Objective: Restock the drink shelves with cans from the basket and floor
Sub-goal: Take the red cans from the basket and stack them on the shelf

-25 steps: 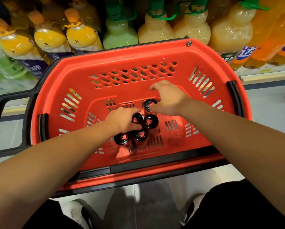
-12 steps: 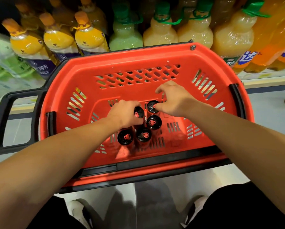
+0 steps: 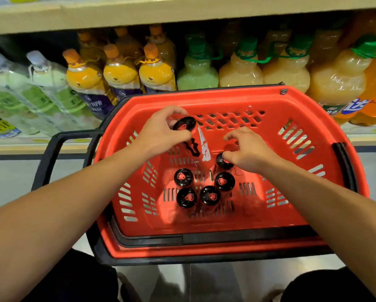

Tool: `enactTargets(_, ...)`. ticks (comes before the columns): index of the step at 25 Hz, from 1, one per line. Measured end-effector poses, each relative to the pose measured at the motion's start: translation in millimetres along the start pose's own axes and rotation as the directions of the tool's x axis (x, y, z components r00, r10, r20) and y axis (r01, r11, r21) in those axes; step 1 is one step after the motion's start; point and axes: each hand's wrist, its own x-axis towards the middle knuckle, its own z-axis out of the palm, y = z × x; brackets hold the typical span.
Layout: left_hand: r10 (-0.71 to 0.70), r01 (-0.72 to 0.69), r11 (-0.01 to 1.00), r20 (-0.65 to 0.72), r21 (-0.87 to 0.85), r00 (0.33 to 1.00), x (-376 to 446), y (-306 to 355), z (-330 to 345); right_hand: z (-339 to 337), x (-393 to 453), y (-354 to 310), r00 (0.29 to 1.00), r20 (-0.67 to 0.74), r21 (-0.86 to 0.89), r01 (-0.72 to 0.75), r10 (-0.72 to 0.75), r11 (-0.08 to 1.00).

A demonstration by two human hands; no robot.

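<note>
A red plastic basket [image 3: 298,105] with black handles stands on the floor in front of me. My left hand [image 3: 160,131] grips the black top of a red can [image 3: 199,144] and holds it tilted, lifted above the basket floor. My right hand [image 3: 248,149] pinches the top of a second can [image 3: 223,162] that still stands in the basket. Several more black-topped cans [image 3: 183,177] stand upright together near the basket's middle.
The low shelf [image 3: 182,16] behind the basket is packed with big juice bottles [image 3: 156,73] in orange, yellow and green. Water bottle packs [image 3: 41,90] lie at the left. Grey floor [image 3: 12,175] runs on both sides; my knees are below.
My left hand has lifted one can up and back out of the cluster. My right hand has stayed on its can. The view has tilted up, showing more of the shelf.
</note>
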Motion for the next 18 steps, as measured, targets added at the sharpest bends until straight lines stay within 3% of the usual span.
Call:
enactTargets(4, -0.074, 0.070, 0.916, 0.004, -0.394, 0.997, 0.6, 8.4, -1.1, 3.6, 3.4, -4.1, 0.999, -0.039, 0.052, 0.033, -0.031, 0.998)
enactTargets(7, -0.119, 0.103, 0.781, 0.014, -0.617, 0.993, 1.3, 19.5, 2.3, 7.8, 6.6, -2.0, 0.999, -0.050, 0.052, 0.023, -0.021, 0.998)
enactTargets(10, -0.185, 0.163, 0.615, 0.060, -0.772, 0.981, 5.9, 24.1, 5.7, 9.9, 10.5, 3.0, 1.000, -0.029, 0.018, 0.010, -0.010, 1.000)
enactTargets(13, -0.281, 0.265, 0.512, 0.132, -0.817, 0.951, 9.7, 23.3, 8.5, 9.7, 19.4, 10.9, 0.999, 0.038, -0.039, 0.004, -0.002, 0.999)
enactTargets(15, -0.327, 0.320, 0.535, 0.157, -0.782, 0.932, 7.7, 21.4, 11.2, 10.8, 25.9, 17.5, 0.996, 0.086, -0.080, 0.007, -0.001, 0.997)
enactTargets(18, -0.175, 0.234, 0.729, 0.155, -0.643, 0.972, 5.9, 9.5, 14.6, 10.0, 34.7, 29.0, 0.996, 0.092, -0.104, 0.000, 0.010, 0.995)
